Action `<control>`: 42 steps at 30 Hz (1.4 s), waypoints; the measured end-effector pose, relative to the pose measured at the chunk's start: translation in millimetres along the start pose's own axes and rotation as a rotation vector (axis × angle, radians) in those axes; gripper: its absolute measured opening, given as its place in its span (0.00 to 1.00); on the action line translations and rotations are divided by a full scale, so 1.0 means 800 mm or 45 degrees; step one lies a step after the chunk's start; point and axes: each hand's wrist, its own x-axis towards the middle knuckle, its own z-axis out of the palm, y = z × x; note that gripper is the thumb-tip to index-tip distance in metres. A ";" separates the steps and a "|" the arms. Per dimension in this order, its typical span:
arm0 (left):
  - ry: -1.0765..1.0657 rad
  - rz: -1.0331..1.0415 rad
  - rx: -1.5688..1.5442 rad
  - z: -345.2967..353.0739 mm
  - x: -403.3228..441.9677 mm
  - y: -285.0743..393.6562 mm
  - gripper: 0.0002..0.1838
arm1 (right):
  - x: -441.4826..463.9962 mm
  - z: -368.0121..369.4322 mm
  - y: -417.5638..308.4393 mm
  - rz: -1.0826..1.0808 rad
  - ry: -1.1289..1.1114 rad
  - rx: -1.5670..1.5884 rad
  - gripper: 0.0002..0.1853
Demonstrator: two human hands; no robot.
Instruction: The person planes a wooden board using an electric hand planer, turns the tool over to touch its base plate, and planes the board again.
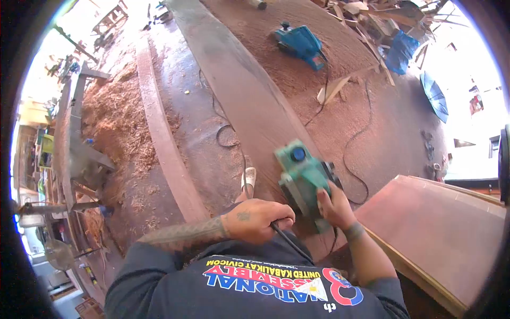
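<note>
My right hand (336, 204) is wrapped round the rear handle of a green electric planer (303, 173) with a blue front knob. The planer sits on the near part of a long, wide wooden board (239, 74) that runs away from me. My left hand (257, 220) is closed round a black power cord (287, 240) in front of my body, left of the planer. Part of the board's near end is hidden by my arms and shirt.
A narrower plank (159, 122) lies to the left beside heaped shavings (114, 117). Beyond the board rests a blue power planer (300, 42) with its cord. A framed panel (435, 223) stands at right, near a blue umbrella (434, 98). Scrap wood (393, 18) is piled behind.
</note>
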 end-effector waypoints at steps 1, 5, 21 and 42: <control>0.024 -0.055 -0.016 -0.010 -0.006 -0.005 0.09 | 0.048 0.018 -0.009 -0.073 0.012 0.053 0.22; 0.180 -0.141 -0.087 -0.042 -0.027 -0.034 0.09 | 0.232 0.067 -0.105 -0.227 0.002 0.083 0.26; 0.619 -0.501 -0.213 -0.199 -0.092 -0.167 0.09 | 0.724 0.206 -0.346 -0.219 -0.036 -0.003 0.43; 0.692 0.173 -0.068 -0.316 -0.082 -0.215 0.05 | 0.410 0.025 -0.245 0.265 -0.187 -0.037 0.17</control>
